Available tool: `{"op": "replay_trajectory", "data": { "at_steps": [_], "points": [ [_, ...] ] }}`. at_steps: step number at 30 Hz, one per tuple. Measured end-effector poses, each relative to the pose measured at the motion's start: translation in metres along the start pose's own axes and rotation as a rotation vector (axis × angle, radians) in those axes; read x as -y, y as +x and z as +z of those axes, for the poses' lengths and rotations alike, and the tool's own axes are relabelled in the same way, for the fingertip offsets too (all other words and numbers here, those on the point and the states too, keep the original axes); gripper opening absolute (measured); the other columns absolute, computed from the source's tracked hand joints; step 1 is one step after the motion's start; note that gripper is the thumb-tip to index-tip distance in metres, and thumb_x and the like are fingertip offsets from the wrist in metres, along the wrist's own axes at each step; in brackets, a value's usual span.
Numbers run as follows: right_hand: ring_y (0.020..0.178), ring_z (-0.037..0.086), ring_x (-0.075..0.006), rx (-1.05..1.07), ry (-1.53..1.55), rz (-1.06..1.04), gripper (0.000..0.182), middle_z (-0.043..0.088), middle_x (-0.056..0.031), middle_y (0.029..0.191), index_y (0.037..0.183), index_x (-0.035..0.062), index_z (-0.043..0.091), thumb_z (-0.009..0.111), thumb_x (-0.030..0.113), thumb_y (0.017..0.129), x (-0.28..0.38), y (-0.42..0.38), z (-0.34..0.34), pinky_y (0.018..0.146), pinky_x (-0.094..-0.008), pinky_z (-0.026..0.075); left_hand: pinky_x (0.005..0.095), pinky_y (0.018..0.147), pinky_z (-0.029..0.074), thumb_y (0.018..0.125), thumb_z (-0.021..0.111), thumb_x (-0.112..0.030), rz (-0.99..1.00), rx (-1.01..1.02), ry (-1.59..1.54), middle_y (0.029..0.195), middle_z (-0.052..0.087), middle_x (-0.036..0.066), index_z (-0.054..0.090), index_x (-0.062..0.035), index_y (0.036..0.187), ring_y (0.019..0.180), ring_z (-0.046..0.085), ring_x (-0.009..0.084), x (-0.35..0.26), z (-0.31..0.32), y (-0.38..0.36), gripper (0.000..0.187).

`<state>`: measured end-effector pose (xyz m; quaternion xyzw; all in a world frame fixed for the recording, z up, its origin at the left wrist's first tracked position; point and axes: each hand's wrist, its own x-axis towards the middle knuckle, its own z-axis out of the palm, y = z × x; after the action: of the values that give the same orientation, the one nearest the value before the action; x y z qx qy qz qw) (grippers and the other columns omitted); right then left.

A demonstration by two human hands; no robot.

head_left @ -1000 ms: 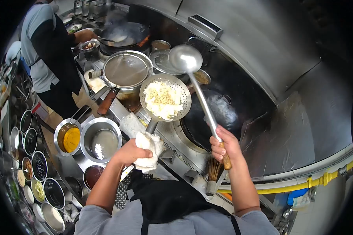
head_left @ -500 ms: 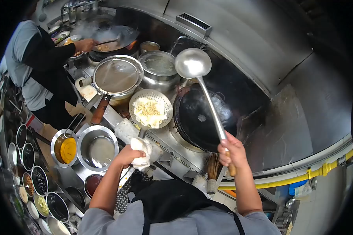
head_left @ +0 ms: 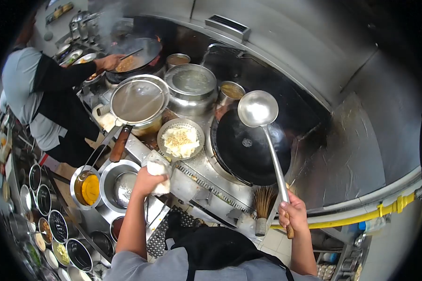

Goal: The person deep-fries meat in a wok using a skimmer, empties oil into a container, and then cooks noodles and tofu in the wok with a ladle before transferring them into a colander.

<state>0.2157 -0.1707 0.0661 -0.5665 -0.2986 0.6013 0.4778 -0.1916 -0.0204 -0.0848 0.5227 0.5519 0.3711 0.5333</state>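
Observation:
My left hand [head_left: 147,181] is closed round a white cloth [head_left: 160,186], at the handle end of a perforated skimmer [head_left: 201,140]. In the skimmer lie pale white pieces [head_left: 182,141] topped with yellowish-brown bits. A long steel ladle [head_left: 258,109] with a wooden grip is held in my right hand [head_left: 294,214]. Its bowl is tilted up and overlaps the back right of a black wok [head_left: 239,161], from which faint steam rises. The wok sits on the burner to the right of the skimmer.
A strainer [head_left: 138,100] rests over a pot at the left, beside a steel pot [head_left: 191,84]. Closer stand a bowl of yellow liquid [head_left: 90,189] and a steel basin [head_left: 111,189]. A bamboo brush [head_left: 263,206] stands by the stove edge. Another person [head_left: 47,100] works at a steaming wok.
The ladle has moved right and down with my right hand, away from over the pots. My left hand has shifted slightly left. The other person's wok tilts differently.

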Motion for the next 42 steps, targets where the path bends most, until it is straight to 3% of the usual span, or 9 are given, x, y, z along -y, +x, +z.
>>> {"op": "replay_trajectory", "data": {
  "at_steps": [2, 6, 12, 15, 20, 25, 31, 36, 42],
  "points": [
    [0.033, 0.037, -0.0083, -0.058, -0.082, -0.079, 0.054, 0.045, -0.0027, 0.059, 0.139, 0.0108, 0.036, 0.052, 0.005, 0.087, -0.005, -0.017, -0.022, 0.030, -0.0233, 0.033, 0.0372, 0.063, 0.054, 0.066, 0.075, -0.018, -0.034, 0.060, -0.350, 0.081, 0.066, 0.011, 0.060, -0.0017, 0.099, 0.070, 0.065, 0.0220, -0.013, 0.041, -0.004, 0.040],
    [0.035, 0.040, -0.0097, -0.146, -0.050, -0.100, 0.054, 0.047, -0.0022, 0.058, 0.139, 0.0091, 0.037, 0.052, 0.001, 0.087, -0.010, -0.037, -0.048, 0.032, -0.0242, 0.033, 0.0468, 0.072, 0.053, 0.077, 0.057, -0.030, -0.607, 0.578, -0.953, 0.085, 0.065, 0.009, 0.061, -0.0077, 0.093, 0.072, 0.063, 0.0279, 0.009, 0.171, 0.013, 0.028],
    [0.034, 0.040, -0.0087, -0.257, -0.176, -0.135, 0.054, 0.047, -0.0017, 0.057, 0.136, 0.0035, 0.039, 0.052, -0.004, 0.084, -0.027, -0.063, -0.098, 0.031, -0.0230, 0.032, 0.0496, 0.080, 0.048, 0.088, 0.041, -0.039, -0.863, 0.416, -0.680, 0.095, 0.064, 0.006, 0.063, -0.0153, 0.095, 0.089, 0.060, 0.0267, -0.061, 0.255, 0.038, 0.034],
    [0.034, 0.040, -0.0084, -0.245, -0.188, -0.132, 0.054, 0.047, -0.0009, 0.056, 0.136, 0.0041, 0.041, 0.052, -0.004, 0.084, -0.035, -0.060, -0.112, 0.032, -0.0232, 0.032, 0.0434, 0.072, 0.052, 0.093, 0.044, -0.031, -0.914, 0.642, -0.540, 0.084, 0.067, 0.004, 0.066, -0.0158, 0.088, 0.074, 0.064, 0.0235, 0.019, 0.311, 0.092, 0.027],
    [0.038, 0.040, -0.0072, -0.220, -0.272, -0.079, 0.058, 0.045, 0.0013, 0.058, 0.137, 0.0075, 0.041, 0.054, -0.006, 0.082, -0.046, -0.078, -0.146, 0.034, -0.0239, 0.032, 0.0425, 0.062, 0.056, 0.085, 0.053, -0.018, -0.601, 0.207, -0.612, 0.085, 0.066, 0.013, 0.060, 0.0017, 0.098, 0.075, 0.066, 0.0263, 0.040, 0.287, 0.014, 0.024],
    [0.047, 0.048, -0.0106, -0.268, -0.499, -0.183, 0.059, 0.051, -0.0014, 0.064, 0.136, 0.0084, 0.042, 0.058, -0.001, 0.080, -0.077, -0.048, -0.169, 0.044, -0.0263, 0.041, 0.0375, 0.065, 0.049, 0.068, 0.059, -0.016, -0.190, -0.104, 0.144, 0.083, 0.066, 0.022, 0.062, 0.0140, 0.086, 0.074, 0.066, 0.0294, 0.000, 0.208, -0.033, 0.035],
    [0.068, 0.064, -0.0259, -0.439, -0.821, -0.499, 0.061, 0.065, -0.0169, 0.086, 0.137, 0.0067, 0.040, 0.061, 0.007, 0.079, -0.116, -0.002, -0.144, 0.062, -0.0354, 0.050, 0.0437, 0.077, 0.049, 0.066, 0.063, -0.018, 0.302, -0.237, 0.530, 0.088, 0.063, 0.029, 0.060, 0.0079, 0.091, 0.087, 0.062, 0.0419, -0.067, 0.202, -0.051, 0.036],
    [0.094, 0.060, -0.0418, -0.550, -1.006, -0.252, 0.064, 0.058, -0.0276, 0.111, 0.139, 0.0104, 0.033, 0.057, 0.009, 0.080, -0.114, -0.047, -0.116, 0.081, -0.0437, 0.050, 0.0454, 0.080, 0.048, 0.066, 0.064, -0.017, 0.402, -0.164, 0.593, 0.089, 0.062, 0.027, 0.055, 0.0059, 0.096, 0.088, 0.060, 0.0428, -0.058, 0.198, -0.073, 0.039],
    [0.088, 0.059, -0.0450, -0.509, -1.181, -0.269, 0.071, 0.062, -0.0290, 0.093, 0.141, 0.0087, 0.029, 0.060, 0.009, 0.077, -0.119, -0.048, -0.112, 0.080, -0.0474, 0.047, 0.0442, 0.077, 0.048, 0.068, 0.064, -0.015, 0.339, -0.279, 0.456, 0.087, 0.063, 0.026, 0.056, 0.0064, 0.094, 0.086, 0.061, 0.0415, -0.021, 0.204, -0.079, 0.035]
  ]
}}
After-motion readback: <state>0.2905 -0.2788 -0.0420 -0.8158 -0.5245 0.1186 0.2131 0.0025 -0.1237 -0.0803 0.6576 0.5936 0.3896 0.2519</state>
